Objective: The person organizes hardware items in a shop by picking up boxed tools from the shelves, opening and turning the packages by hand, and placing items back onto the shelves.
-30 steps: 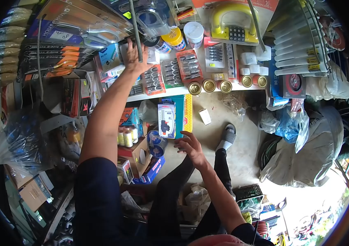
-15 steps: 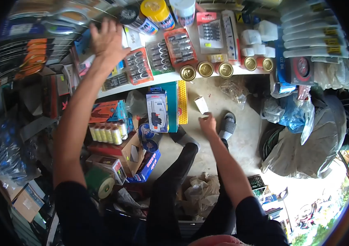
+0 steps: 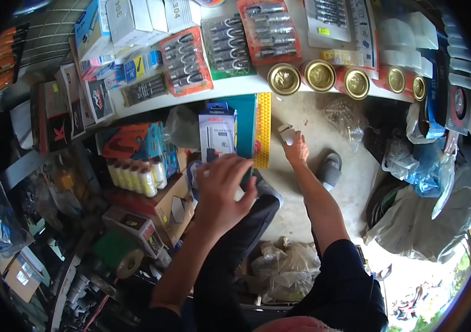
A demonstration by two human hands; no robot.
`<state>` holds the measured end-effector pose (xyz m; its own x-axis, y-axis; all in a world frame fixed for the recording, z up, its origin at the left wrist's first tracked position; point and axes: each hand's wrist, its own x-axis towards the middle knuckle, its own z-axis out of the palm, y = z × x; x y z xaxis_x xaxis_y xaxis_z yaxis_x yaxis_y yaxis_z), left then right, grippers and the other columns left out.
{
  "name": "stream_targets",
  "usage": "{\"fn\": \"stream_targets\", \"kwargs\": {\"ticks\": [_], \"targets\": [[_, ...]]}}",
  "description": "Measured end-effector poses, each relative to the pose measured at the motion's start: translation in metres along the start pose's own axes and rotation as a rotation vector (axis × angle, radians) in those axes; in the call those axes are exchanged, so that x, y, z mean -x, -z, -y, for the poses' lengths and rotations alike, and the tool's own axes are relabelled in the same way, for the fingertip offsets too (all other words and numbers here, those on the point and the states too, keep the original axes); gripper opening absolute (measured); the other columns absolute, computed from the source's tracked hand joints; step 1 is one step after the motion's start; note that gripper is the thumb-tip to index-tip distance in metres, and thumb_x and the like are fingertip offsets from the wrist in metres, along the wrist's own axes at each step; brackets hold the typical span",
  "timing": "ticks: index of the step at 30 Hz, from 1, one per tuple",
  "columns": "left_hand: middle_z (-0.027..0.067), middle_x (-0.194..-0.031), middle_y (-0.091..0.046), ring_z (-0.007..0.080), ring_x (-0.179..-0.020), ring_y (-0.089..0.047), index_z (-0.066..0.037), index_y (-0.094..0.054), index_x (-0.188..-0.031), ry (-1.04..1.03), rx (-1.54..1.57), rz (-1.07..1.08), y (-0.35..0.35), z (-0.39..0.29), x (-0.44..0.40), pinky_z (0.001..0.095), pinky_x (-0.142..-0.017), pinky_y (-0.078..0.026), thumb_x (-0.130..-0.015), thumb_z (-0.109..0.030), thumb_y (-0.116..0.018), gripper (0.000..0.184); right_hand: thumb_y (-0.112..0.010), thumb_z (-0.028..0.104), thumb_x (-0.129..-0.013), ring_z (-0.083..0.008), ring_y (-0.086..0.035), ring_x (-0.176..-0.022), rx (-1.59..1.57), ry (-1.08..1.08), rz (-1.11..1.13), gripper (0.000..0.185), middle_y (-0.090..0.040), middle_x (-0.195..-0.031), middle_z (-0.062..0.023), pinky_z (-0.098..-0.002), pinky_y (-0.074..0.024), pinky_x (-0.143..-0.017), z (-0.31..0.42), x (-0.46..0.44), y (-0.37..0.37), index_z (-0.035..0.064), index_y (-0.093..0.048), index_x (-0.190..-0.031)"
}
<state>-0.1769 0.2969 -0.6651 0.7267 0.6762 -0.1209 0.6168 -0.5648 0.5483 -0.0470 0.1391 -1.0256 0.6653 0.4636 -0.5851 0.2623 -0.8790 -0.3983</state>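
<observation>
My right hand is closed on a small white box, above the floor in front of the shelf. My left hand hovers over my bent knee with its fingers apart, and I see nothing held in it. Just past its fingertips stands a boxed blow torch, partly covered by the hand. Behind that box are a teal panel and a yellow dotted strip.
On the white shelf lie carded drill bits, white boxes marked 304 and several gold-ended cans. Left below are glue-like bottles and a cardboard box. Plastic bags lie near my legs; a grey sheet is at right.
My left hand has come back from the white boxes on the shelf to above my knee. My right hand still grips the small white box, now tilted differently. The view has shifted closer.
</observation>
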Motion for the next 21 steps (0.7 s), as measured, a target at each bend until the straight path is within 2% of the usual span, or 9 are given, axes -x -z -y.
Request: {"fn": "stream_targets", "kwargs": {"ticks": [4, 6, 7, 10, 13, 14, 15, 19, 21], "targets": [[0.0155, -0.119, -0.065, 0.0355, -0.115, -0.061, -0.003, -0.063, -0.124, 0.089, 0.239, 0.139, -0.065, 0.004, 0.030, 0.0447, -0.099, -0.046, -0.083, -0.005, -0.073, 0.042, -0.079, 0.026, -0.076, -0.0457, -0.066, -0.096, -0.102, 0.120, -0.036, 0.051, -0.067, -0.109, -0.0214, -0.0542, -0.0543, -0.081, 0.028, 0.052, 0.072, 0.0042, -0.057, -0.117], [0.0215, -0.132, -0.057, 0.0393, -0.126, -0.054, 0.001, -0.051, -0.137, 0.119, 0.385, 0.133, -0.094, 0.013, 0.040, 0.0460, -0.106, -0.045, -0.084, -0.007, -0.070, 0.057, -0.081, 0.027, -0.075, -0.0445, -0.068, -0.095, -0.167, 0.153, -0.053, 0.050, -0.069, -0.105, -0.0220, -0.0522, -0.0548, -0.081, 0.052, 0.087, 0.117, 0.0028, -0.060, -0.114], [0.0266, -0.141, -0.049, 0.0443, -0.130, -0.049, 0.001, -0.039, -0.150, 0.143, 0.404, 0.177, -0.093, 0.006, 0.041, 0.0452, -0.111, -0.043, -0.082, -0.007, -0.073, 0.076, -0.082, 0.029, -0.074, -0.0432, -0.069, -0.093, -0.234, 0.163, -0.075, 0.050, -0.071, -0.102, -0.0226, -0.0502, -0.0553, -0.080, 0.064, 0.105, 0.141, 0.0015, -0.063, -0.112], [0.0289, -0.144, -0.046, 0.0432, -0.134, -0.049, -0.001, -0.028, -0.157, 0.141, 0.554, 0.195, -0.068, -0.031, 0.037, 0.0446, -0.109, -0.047, -0.075, -0.002, -0.081, 0.098, -0.085, 0.033, -0.073, -0.0357, -0.073, -0.084, -0.400, 0.133, -0.034, 0.051, -0.072, -0.088, -0.0239, -0.0420, -0.0572, -0.075, 0.109, 0.155, 0.211, -0.0021, -0.068, -0.106], [0.0273, -0.146, -0.046, 0.0391, -0.133, -0.052, -0.001, -0.028, -0.157, 0.279, 0.743, 0.155, -0.033, -0.057, 0.028, 0.0427, -0.104, -0.052, -0.076, 0.000, -0.081, 0.097, -0.086, 0.043, -0.077, -0.0321, -0.074, -0.089, -0.423, 0.069, 0.025, 0.068, -0.073, -0.100, -0.0228, -0.0398, -0.0577, -0.076, 0.161, 0.185, 0.262, -0.0074, -0.065, -0.118], [0.0245, -0.147, -0.047, 0.0346, -0.132, -0.055, 0.000, -0.031, -0.156, 0.307, 0.806, 0.084, -0.023, -0.058, 0.023, 0.0401, -0.102, -0.055, -0.079, 0.002, -0.080, 0.092, -0.085, 0.042, -0.079, -0.0322, -0.073, -0.097, -0.508, 0.083, 0.074, 0.077, -0.071, -0.112, -0.0227, -0.0392, -0.0578, -0.082, 0.178, 0.192, 0.277, -0.0091, -0.059, -0.130], [0.0212, -0.146, -0.051, 0.0308, -0.134, -0.055, 0.000, -0.035, -0.154, 0.313, 0.948, 0.005, -0.019, -0.055, 0.015, 0.0399, -0.105, -0.053, -0.083, 0.003, -0.077, 0.083, -0.083, 0.037, -0.083, -0.0316, -0.070, -0.108, -0.490, 0.152, 0.137, 0.079, -0.067, -0.124, -0.0240, -0.0394, -0.0565, -0.090, 0.197, 0.192, 0.293, -0.0078, -0.052, -0.140], [0.0185, -0.146, -0.054, 0.0253, -0.136, -0.052, 0.000, -0.037, -0.153, 0.436, 1.157, -0.234, 0.008, -0.017, -0.038, 0.0364, -0.106, -0.051, -0.088, 0.006, -0.071, 0.074, -0.075, 0.021, -0.091, -0.0280, -0.066, -0.116, -0.676, 0.514, 0.141, 0.069, -0.062, -0.134, -0.0214, -0.0368, -0.0559, -0.092, 0.250, 0.146, 0.272, -0.0057, -0.046, -0.148], [0.0191, -0.147, -0.053, 0.0246, -0.138, -0.051, 0.003, -0.039, -0.150, 0.335, 1.206, -0.433, 0.035, -0.004, -0.079, 0.0349, -0.108, -0.048, -0.089, 0.008, -0.068, 0.068, -0.072, 0.015, -0.094, -0.0251, -0.065, -0.115, -0.985, 0.326, 0.365, 0.065, -0.063, -0.133, -0.0155, -0.0347, -0.0567, -0.089, 0.310, 0.134, 0.287, -0.0036, -0.045, -0.150]]}}
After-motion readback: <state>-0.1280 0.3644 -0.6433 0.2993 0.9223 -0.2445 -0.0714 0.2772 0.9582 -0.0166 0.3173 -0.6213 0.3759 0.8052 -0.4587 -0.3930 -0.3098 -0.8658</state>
